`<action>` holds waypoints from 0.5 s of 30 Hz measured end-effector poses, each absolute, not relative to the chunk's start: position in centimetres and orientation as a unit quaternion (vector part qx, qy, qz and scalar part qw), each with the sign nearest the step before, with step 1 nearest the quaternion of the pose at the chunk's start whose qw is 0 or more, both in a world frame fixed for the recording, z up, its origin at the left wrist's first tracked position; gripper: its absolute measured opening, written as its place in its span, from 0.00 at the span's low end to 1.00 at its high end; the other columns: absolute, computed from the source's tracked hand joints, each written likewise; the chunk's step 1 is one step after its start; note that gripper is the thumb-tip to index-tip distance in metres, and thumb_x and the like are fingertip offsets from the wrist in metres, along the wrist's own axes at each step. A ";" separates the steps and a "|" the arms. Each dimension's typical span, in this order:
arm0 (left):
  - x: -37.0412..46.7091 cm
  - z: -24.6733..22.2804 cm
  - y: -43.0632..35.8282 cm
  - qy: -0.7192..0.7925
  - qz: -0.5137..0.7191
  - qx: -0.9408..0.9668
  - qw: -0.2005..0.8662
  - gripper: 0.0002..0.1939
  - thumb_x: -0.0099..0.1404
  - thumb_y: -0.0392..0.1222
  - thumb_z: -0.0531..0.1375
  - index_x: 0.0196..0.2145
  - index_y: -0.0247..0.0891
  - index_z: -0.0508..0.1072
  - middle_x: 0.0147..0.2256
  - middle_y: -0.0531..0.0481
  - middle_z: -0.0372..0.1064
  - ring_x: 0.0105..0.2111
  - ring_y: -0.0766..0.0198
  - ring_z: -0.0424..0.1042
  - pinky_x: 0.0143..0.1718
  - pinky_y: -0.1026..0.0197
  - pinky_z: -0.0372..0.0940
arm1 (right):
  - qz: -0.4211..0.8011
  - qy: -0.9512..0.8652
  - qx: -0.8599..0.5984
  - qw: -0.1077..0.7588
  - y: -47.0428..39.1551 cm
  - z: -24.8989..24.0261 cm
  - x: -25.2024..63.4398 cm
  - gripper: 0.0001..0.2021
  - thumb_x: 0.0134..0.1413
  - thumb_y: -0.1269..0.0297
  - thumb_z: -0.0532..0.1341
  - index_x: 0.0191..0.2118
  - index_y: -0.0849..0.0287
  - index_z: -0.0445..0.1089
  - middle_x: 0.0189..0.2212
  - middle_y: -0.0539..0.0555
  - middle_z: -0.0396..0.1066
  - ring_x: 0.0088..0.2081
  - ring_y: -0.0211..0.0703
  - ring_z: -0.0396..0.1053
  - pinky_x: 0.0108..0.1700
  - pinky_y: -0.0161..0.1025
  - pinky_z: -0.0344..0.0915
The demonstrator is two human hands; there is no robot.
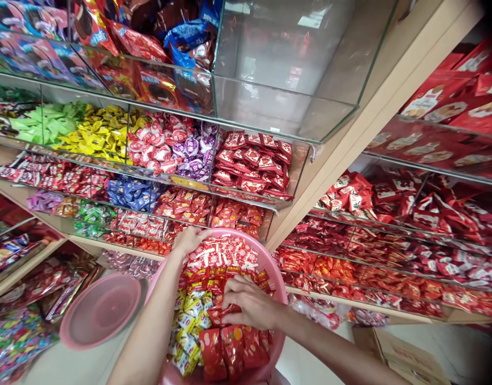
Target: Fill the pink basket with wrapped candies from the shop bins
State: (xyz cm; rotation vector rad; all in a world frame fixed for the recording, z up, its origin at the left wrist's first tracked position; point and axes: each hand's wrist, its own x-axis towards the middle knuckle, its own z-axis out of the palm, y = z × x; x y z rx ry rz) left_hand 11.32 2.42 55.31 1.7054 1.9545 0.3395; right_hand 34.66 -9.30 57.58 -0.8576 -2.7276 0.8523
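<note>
A round pink plastic basin (278,272) full of wrapped sweets is in front of me, low in the view. My left hand (189,240) grips its far left rim, with the thumb laid along the edge. Inside the basin, my right hand (252,303) curls its fingers round a red candy packet (217,315), partly hidden by the hand. White-and-red sweets (224,252) lie at the far side of the basin. Yellow-and-white packets (186,329) fill the left part, and larger red packets (232,347) stand in a row at the near side.
Shelves with clear dividers hold yellow sweets (99,133), purple sweets (192,152) and red packets (252,163). A wooden post (330,155) separates the shelf sections. On the floor are a pink round lid or basin (101,307) at left and a cardboard box (406,353) at right.
</note>
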 end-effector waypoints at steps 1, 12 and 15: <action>11.3 55.3 2.4 0.722 0.125 0.629 0.259 0.27 0.54 0.69 0.51 0.19 0.41 0.66 0.18 0.52 0.65 0.24 0.61 0.67 0.28 0.63 0.51 | 0.291 -0.908 -0.286 0.092 -9.0 57.8 34.7 0.16 0.53 0.48 0.61 0.37 0.56 0.72 0.38 0.51 0.67 0.42 0.42 0.61 0.45 0.40 0.57; 11.1 54.7 2.6 0.720 0.129 0.632 0.257 0.28 0.54 0.70 0.51 0.18 0.41 0.65 0.17 0.53 0.65 0.23 0.61 0.67 0.27 0.63 0.53 | 0.346 -0.667 -0.579 0.317 6.0 56.2 32.4 0.07 0.54 0.65 0.59 0.29 0.61 0.72 0.29 0.51 0.72 0.31 0.37 0.68 0.35 0.33 0.63; 10.9 54.5 2.7 0.719 0.128 0.636 0.252 0.28 0.55 0.70 0.50 0.19 0.41 0.65 0.18 0.53 0.65 0.23 0.61 0.68 0.27 0.63 0.54 | 0.354 -0.622 -0.630 0.302 9.2 54.3 31.0 0.08 0.51 0.67 0.61 0.23 0.62 0.70 0.22 0.51 0.70 0.26 0.37 0.68 0.31 0.33 0.62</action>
